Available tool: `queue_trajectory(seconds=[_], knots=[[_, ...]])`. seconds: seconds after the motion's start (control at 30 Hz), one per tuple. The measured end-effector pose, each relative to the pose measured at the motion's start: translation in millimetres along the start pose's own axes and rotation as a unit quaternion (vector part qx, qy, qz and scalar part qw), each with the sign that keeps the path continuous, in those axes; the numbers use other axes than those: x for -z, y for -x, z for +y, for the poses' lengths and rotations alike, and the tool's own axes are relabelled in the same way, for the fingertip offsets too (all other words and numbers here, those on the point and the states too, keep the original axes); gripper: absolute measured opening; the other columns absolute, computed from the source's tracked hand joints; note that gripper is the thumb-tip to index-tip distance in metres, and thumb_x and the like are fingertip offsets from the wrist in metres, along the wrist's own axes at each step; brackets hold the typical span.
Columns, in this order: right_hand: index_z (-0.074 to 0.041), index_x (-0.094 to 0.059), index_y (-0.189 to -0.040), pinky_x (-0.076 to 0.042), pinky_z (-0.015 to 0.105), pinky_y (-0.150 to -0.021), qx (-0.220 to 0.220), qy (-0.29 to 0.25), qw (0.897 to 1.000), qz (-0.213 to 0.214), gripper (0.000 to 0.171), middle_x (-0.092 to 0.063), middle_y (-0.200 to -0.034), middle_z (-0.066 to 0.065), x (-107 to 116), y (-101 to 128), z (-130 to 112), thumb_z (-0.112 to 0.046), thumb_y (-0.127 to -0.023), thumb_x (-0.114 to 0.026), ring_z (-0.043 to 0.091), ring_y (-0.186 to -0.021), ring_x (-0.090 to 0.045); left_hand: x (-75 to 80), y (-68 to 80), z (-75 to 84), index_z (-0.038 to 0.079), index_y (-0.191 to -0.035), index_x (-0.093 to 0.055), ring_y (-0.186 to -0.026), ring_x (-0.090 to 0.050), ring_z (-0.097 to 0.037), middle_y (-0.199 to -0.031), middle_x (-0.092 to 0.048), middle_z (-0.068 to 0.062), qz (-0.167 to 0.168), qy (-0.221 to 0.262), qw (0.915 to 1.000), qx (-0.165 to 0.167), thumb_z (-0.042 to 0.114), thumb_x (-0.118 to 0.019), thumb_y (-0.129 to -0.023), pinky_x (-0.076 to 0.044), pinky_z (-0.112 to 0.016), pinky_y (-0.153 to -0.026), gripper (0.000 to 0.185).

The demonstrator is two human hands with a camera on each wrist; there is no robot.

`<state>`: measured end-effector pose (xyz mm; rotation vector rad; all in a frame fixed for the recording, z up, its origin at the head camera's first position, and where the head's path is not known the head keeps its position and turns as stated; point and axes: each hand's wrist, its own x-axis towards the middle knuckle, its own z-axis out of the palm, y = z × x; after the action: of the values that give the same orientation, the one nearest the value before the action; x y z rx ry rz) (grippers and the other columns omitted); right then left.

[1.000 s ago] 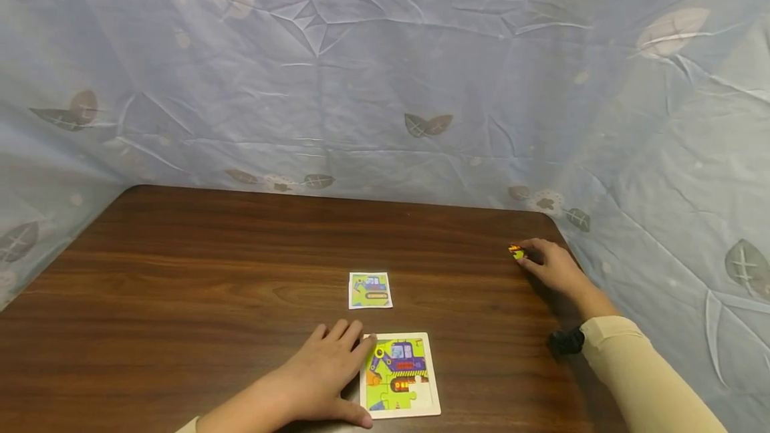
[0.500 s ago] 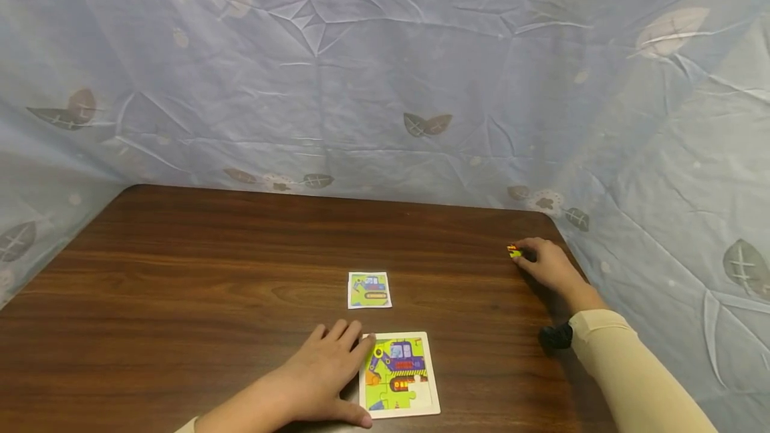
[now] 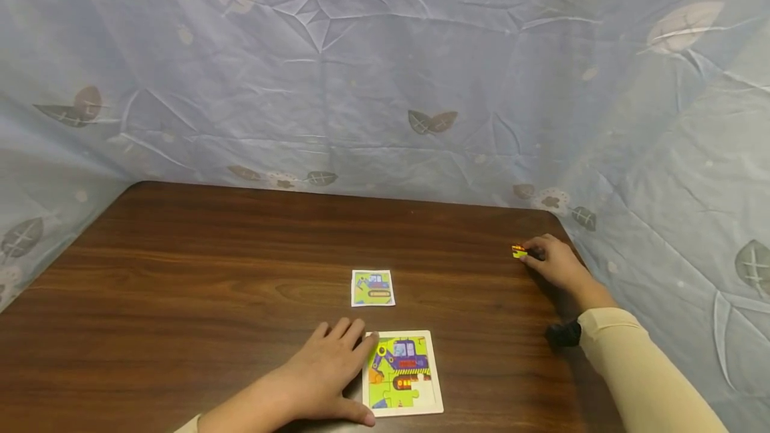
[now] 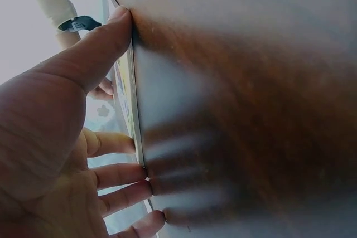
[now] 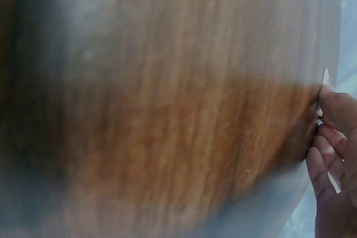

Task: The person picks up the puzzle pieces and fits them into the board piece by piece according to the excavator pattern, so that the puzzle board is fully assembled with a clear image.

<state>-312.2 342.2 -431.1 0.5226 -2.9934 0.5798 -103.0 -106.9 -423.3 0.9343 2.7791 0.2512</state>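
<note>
Two hands low, right hand (image 3: 556,260) pinching puzzle piece (image 3: 519,252)

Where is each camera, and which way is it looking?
Head: worn on the head, looking forward and down at the wooden table; shows the left hand beside the puzzle board, the right hand pinching a puzzle piece, and the small picture card.
Left wrist: low beside the left hand, looking across the table; thumb and fingers touch the puzzle board.
Right wrist: low by the right hand, looking along the table at the puzzle piece.
Shared: left wrist and head both show the board.
</note>
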Motion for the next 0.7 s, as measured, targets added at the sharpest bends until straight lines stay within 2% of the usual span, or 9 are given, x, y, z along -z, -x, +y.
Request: queue_trajectory(seconds=[0.33,0.6,0.7], knots=[[0.005,-0.070,-0.109,-0.055,0.054,-0.083,0.039,0.031,0.999,-0.015,0.021,-0.066,-0.106,0.021,-1.5,2.0,3.9,-0.014,-0.099,-0.071,0.033,-0.093,-0.064,-0.8,-0.4,-0.1,0.011,-0.156,-0.046,-0.133,-0.048,-0.029,-0.146,-0.052,-0.010,-0.009,0.001,1.0000,0.003,0.087,-0.068,-0.074,-0.045,-0.061,-0.108,0.114],[0.005,-0.071,-0.100,-0.052,0.055,-0.082,0.058,0.050,0.997,0.007,0.022,-0.068,-0.098,0.020,1.3,2.5,0.8,-0.016,-0.095,-0.074,0.034,-0.090,-0.064,0.8,-0.3,1.0,0.010,-0.156,-0.046,-0.133,-0.049,-0.028,-0.145,-0.053,-0.009,-0.005,0.003,1.0000,0.002,0.086,-0.068,-0.074,-0.045,-0.060,-0.108,0.114],[0.004,-0.071,-0.101,-0.051,0.050,-0.078,0.059,0.048,0.997,0.018,0.023,-0.069,-0.098,0.019,4.1,2.8,-4.4,-0.017,-0.094,-0.075,0.031,-0.086,-0.063,1.1,-0.1,1.0,0.010,-0.156,-0.046,-0.131,-0.049,-0.027,-0.143,-0.053,-0.009,-0.002,0.000,1.0000,0.002,0.086,-0.068,-0.074,-0.045,-0.059,-0.107,0.114]])
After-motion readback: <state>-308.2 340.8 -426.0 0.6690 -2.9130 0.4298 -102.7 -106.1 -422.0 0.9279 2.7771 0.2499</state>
